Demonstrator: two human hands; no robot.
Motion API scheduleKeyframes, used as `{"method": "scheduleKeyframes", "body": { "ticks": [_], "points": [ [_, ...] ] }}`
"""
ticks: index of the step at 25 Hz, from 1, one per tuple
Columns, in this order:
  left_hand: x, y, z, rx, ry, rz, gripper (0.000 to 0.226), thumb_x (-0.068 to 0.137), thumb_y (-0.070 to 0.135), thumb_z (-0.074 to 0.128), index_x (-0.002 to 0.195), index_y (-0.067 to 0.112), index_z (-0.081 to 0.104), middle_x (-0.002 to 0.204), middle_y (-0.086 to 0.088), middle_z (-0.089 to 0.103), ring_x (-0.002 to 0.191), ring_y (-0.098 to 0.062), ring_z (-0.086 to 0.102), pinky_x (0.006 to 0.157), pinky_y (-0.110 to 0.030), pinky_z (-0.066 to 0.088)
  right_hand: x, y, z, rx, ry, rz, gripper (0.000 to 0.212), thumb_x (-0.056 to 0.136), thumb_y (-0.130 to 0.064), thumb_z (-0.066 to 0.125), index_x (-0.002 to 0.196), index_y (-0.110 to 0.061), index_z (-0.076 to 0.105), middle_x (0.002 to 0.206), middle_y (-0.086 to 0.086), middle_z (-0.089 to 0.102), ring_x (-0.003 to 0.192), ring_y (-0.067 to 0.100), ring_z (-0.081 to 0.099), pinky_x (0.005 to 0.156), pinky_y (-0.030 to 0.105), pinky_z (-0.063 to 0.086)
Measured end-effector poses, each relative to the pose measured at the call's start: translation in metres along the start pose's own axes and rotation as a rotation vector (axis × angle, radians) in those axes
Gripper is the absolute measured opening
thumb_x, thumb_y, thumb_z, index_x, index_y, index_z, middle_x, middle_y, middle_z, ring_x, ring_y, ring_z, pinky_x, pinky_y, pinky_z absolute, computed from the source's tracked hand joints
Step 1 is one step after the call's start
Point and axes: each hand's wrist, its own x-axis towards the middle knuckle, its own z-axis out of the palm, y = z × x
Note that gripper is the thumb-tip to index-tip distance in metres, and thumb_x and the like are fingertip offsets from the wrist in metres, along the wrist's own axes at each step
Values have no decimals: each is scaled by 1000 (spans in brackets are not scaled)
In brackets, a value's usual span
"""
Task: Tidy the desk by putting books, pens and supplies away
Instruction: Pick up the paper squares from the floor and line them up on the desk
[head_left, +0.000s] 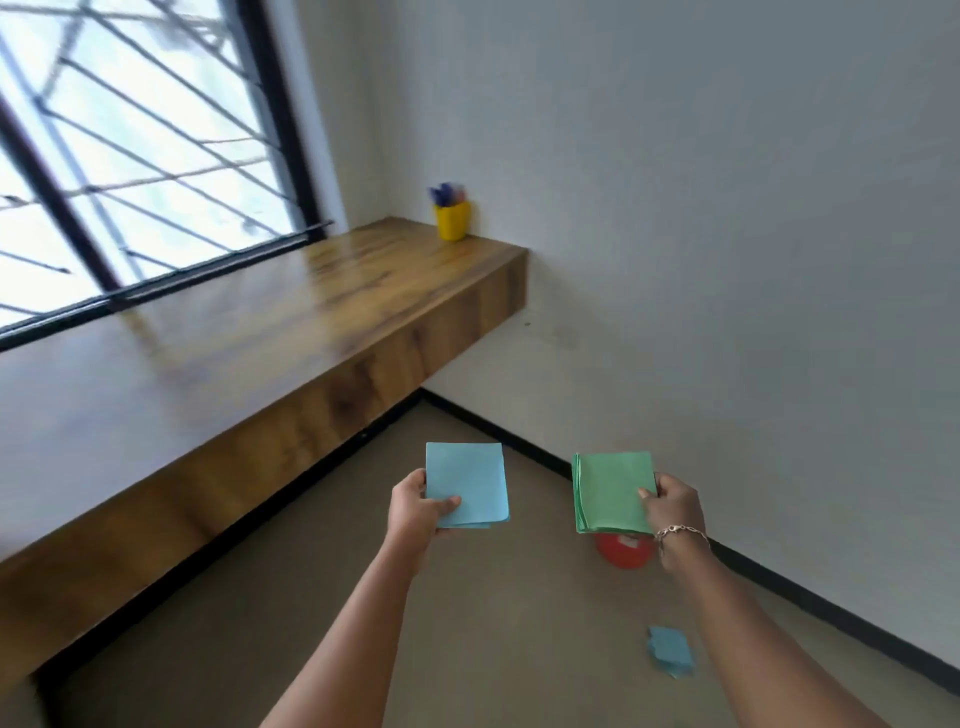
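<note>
while both hands are hovering over the floor beside the desk (208, 353), the left hand (418, 504) is holding a blue paper stack (467, 478), its fingers (449, 503) curling round the near edge. the right hand (678, 506) is pinching a green paper stack (610, 488) the same way. the paper is looking light, thin and floppy, so gripping deep along one edge is likely keeping sheets from sliding out.

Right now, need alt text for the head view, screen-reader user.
A person's left hand holds a blue paper stack and the right hand a green paper stack above the floor, beside a wooden desk bearing a yellow pen cup. More blue papers lie on the floor.
</note>
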Motion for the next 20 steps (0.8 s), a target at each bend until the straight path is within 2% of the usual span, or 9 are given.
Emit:
{"method": "scheduleKeyframes", "body": {
  "ticks": [2, 5, 9, 13, 16, 18, 20],
  "points": [
    [-12, -1, -47, -48, 115, -4, 30, 81, -10, 62, 99, 13, 54, 94, -4, 62, 81, -18, 63, 60, -29, 54, -17, -23, 41, -15, -102, -46, 14, 86, -3, 56, 98, -4, 64, 89, 14, 63, 81, 28, 58, 77, 39, 50],
    [-30, -1, -116, -144, 254, -6, 36, 81, -8, 63, 111, 8, 53, 99, -7, 61, 87, -21, 63, 60, -28, 54, -48, -61, 103, -24, -242, -154, 18, 86, 0, 56, 102, 2, 64, 97, 20, 67, 80, 25, 56, 75, 35, 46],
    [-43, -2, -202, -219, 410, -1, 47, 82, -4, 65, 125, 5, 48, 113, -12, 58, 100, -26, 61, 74, -34, 57, -94, -113, 185, -1, -392, -220, 21, 88, 1, 54, 107, 3, 62, 105, 21, 66, 82, 24, 54, 74, 31, 41],
    [-51, 3, -300, -254, 528, 15, 43, 81, -8, 63, 121, 2, 49, 110, -14, 59, 91, -22, 61, 63, -28, 57, -151, -157, 279, 51, -528, -239, 22, 89, 2, 52, 109, 3, 61, 101, 17, 64, 83, 23, 54, 72, 29, 39],
    [-57, 10, -370, -290, 586, 41, 43, 81, -13, 59, 121, 0, 49, 105, -15, 58, 85, -22, 60, 65, -30, 55, -194, -185, 345, 95, -648, -247, 22, 89, 4, 51, 109, 5, 60, 98, 16, 63, 72, 23, 55, 58, 21, 47],
    [-61, 13, -410, -296, 629, 54, 44, 82, -13, 58, 123, -2, 46, 106, -14, 58, 85, -21, 59, 62, -25, 56, -218, -201, 382, 97, -701, -260, 22, 89, 7, 49, 109, 8, 58, 96, 14, 59, 62, 16, 51, 44, 9, 42],
    [-67, 13, -451, -279, 692, 56, 44, 81, -17, 56, 122, -4, 47, 107, -18, 57, 78, -19, 58, 55, -19, 54, -245, -216, 419, 69, -754, -275, 23, 88, 9, 49, 110, 10, 57, 95, 13, 57, 57, 11, 51, 39, 6, 39]
  ]
}}
